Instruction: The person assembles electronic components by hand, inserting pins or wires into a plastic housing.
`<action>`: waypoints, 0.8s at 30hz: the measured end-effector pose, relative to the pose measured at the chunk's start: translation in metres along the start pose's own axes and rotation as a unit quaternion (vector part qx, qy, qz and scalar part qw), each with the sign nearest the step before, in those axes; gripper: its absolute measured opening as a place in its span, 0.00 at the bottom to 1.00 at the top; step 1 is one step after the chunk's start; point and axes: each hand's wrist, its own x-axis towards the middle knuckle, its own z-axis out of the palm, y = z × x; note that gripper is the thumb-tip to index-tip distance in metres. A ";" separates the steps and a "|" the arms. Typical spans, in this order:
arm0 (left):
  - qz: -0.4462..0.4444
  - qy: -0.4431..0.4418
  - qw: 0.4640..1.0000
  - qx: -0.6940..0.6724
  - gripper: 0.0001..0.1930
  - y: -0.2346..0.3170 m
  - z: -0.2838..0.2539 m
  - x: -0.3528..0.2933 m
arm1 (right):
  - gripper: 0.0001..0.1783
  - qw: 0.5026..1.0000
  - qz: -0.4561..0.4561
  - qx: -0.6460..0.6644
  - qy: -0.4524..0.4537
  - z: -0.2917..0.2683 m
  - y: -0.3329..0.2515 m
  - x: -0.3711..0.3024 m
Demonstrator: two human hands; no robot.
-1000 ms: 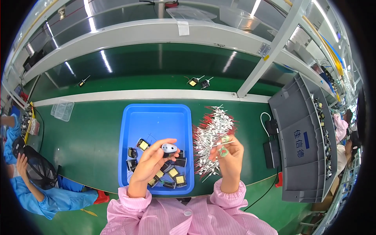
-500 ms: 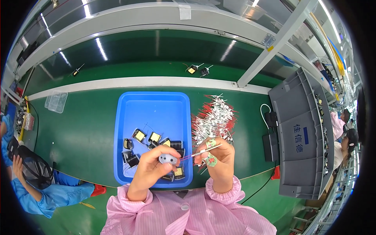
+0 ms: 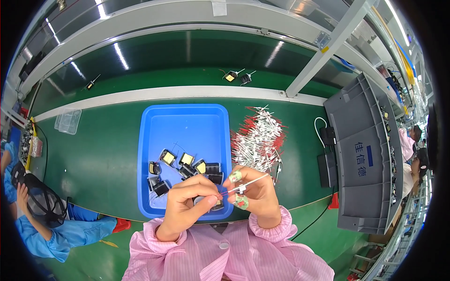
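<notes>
Two bare hands meet over the near edge of a blue tray [image 3: 154, 140] that sits on a green workbench [image 3: 93, 154]. The left hand [image 3: 187, 203] is curled shut around a small grey part [image 3: 202, 200], most of which is hidden behind the fingers, so its exact shape cannot be told. The right hand [image 3: 255, 196], with patterned tape on the thumb and forefinger, pinches a thin white-sleeved wire [image 3: 246, 186] with a red end; the wire runs slantwise from the left fingertips up toward the right, and its red tip touches or lies just beside the grey part. Both sit above the tray's front right corner. Inside the tray, a cluster of small black components with yellow tape [image 3: 187, 161] lies in the near half, just beyond the hands. A loose heap of red and white wires [image 3: 258, 138] is spread on the bench just to the right of the tray. Farther right stands a stack of grey trays [image 3: 365, 154]. At the left edge, another person in a blue garment [image 3: 56, 234] bends over.
</notes>
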 end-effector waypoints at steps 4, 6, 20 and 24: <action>0.042 -0.003 0.994 0.100 0.05 0.001 0.000 0.000 | 0.09 0.999 -0.032 -0.040 0.004 0.005 0.004 0.000; 0.047 -0.004 0.993 0.108 0.05 0.000 0.000 -0.001 | 0.09 0.998 -0.039 -0.049 0.009 0.005 0.004 0.000; -0.071 -0.046 0.996 -0.029 0.27 -0.002 0.001 0.000 | 0.09 0.996 -0.063 0.037 0.057 -0.006 0.016 -0.004; -0.057 -0.005 0.998 -0.037 0.30 -0.012 0.004 -0.004 | 0.08 0.996 -0.064 0.064 0.023 0.000 0.012 -0.003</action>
